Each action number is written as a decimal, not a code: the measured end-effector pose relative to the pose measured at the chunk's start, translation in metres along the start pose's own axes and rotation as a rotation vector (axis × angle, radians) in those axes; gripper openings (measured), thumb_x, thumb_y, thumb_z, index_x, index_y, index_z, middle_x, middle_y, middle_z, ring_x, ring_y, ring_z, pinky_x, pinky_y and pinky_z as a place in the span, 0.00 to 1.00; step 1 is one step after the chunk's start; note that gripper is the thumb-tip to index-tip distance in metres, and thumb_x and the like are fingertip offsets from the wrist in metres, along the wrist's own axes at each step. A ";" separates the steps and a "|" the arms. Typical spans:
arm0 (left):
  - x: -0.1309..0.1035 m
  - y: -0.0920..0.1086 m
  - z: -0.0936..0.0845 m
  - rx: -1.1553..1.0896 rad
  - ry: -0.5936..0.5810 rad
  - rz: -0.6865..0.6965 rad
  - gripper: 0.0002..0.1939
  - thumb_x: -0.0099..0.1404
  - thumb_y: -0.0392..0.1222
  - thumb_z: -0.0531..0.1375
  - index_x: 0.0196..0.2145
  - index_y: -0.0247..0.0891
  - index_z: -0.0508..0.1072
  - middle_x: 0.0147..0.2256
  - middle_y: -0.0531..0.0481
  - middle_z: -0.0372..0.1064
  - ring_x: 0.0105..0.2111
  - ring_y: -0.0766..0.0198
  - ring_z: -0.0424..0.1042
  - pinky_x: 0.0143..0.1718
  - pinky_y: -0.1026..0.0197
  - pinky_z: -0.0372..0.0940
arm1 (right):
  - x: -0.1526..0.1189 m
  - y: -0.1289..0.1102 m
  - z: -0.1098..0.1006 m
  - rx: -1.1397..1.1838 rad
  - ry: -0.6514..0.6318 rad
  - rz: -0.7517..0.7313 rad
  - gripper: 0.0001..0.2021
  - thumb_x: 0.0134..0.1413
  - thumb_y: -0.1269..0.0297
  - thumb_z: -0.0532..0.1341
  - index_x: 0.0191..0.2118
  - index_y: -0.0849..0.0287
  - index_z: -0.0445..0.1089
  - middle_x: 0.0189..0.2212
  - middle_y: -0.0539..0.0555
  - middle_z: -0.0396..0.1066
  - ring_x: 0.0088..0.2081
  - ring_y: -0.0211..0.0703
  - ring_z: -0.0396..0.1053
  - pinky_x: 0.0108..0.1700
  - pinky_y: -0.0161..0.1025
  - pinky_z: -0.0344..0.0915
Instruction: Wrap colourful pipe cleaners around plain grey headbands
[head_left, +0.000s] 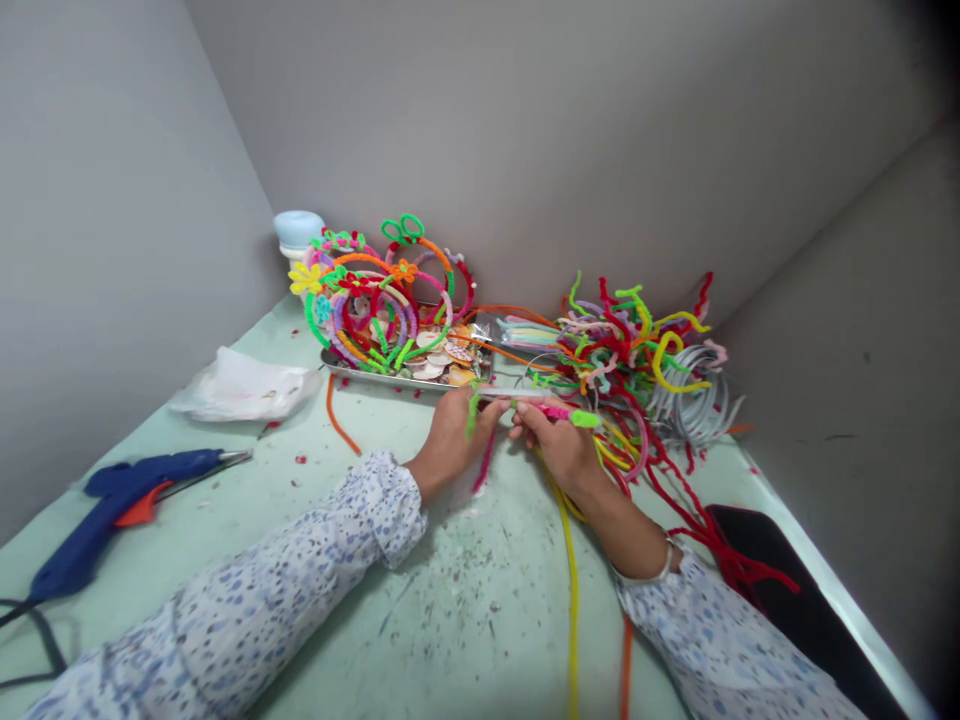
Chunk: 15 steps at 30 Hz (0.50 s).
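My left hand (455,440) and my right hand (556,440) meet near the middle of the table, fingertips almost touching. Between them is a thin pale band (514,393), partly wrapped with fuzzy stems. A bright green stem (472,412) shows at my left fingers, and a dark pink stem (485,463) hangs down below them. On the right, a pink wrapped part with a green end (584,419) sticks out past my right hand. Both hands are closed in a pinch; the fingertips partly hide what they hold.
A metal tray (375,378) with colorful headbands and cut pieces stands behind my hands. Tangled fuzzy stems (615,340) and grey bands (694,400) lie right. At left are a blue glue gun (124,500), a plastic bag (244,388) and a blue-lidded container (298,230). A black object (780,560) lies right.
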<state>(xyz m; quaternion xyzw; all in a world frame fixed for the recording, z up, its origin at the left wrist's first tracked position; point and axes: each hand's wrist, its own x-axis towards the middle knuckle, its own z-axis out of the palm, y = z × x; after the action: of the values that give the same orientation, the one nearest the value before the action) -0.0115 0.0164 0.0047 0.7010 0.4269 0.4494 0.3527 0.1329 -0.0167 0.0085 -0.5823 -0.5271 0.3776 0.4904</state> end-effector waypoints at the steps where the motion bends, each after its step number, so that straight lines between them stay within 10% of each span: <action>1: 0.000 0.000 0.000 -0.020 0.001 0.002 0.09 0.61 0.44 0.58 0.32 0.38 0.77 0.30 0.46 0.74 0.31 0.60 0.71 0.37 0.57 0.65 | -0.001 -0.001 0.001 0.010 0.001 -0.003 0.12 0.51 0.55 0.58 0.31 0.59 0.70 0.20 0.49 0.71 0.19 0.36 0.64 0.23 0.34 0.62; 15: -0.005 0.007 -0.003 -0.160 0.025 -0.014 0.10 0.62 0.44 0.57 0.33 0.38 0.77 0.34 0.46 0.75 0.35 0.60 0.72 0.40 0.58 0.65 | -0.005 -0.005 0.002 0.085 0.029 -0.017 0.11 0.49 0.59 0.58 0.36 0.60 0.70 0.19 0.48 0.71 0.21 0.36 0.66 0.23 0.33 0.63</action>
<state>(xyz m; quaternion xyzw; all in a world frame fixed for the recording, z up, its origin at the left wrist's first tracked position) -0.0130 0.0097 0.0100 0.6618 0.3989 0.4884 0.4054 0.1287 -0.0211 0.0128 -0.5617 -0.5084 0.3872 0.5254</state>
